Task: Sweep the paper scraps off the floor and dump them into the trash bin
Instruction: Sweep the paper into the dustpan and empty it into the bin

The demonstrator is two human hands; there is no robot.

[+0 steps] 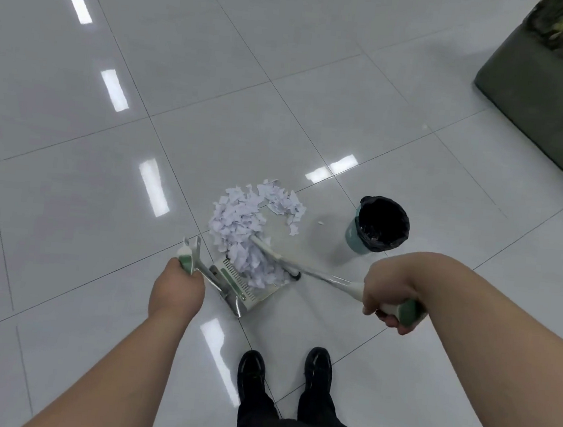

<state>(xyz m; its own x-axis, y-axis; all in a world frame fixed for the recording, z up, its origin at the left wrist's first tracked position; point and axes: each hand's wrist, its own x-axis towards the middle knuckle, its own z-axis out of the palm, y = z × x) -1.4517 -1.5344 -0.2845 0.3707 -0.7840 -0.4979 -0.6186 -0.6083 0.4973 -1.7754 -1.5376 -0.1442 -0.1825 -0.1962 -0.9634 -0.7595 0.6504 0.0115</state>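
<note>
A heap of white paper scraps (248,217) lies on the glossy tiled floor, its near end spilling into a white dustpan (248,292) that stands in front of my feet. My left hand (176,289) grips the dustpan's green-and-white handle (187,259). My right hand (391,294) grips the green end of the broom handle (322,276), whose shaft runs down-left into the scraps; the broom head is buried under paper. A teal trash bin (380,228) with a black liner stands to the right of the heap, apart from it.
A dark green padded block (542,94) with a camouflage-patterned top fills the far right corner. One stray scrap (320,222) lies between heap and bin. My black shoes (284,368) stand just behind the dustpan. Open tiled floor spreads to the left and beyond.
</note>
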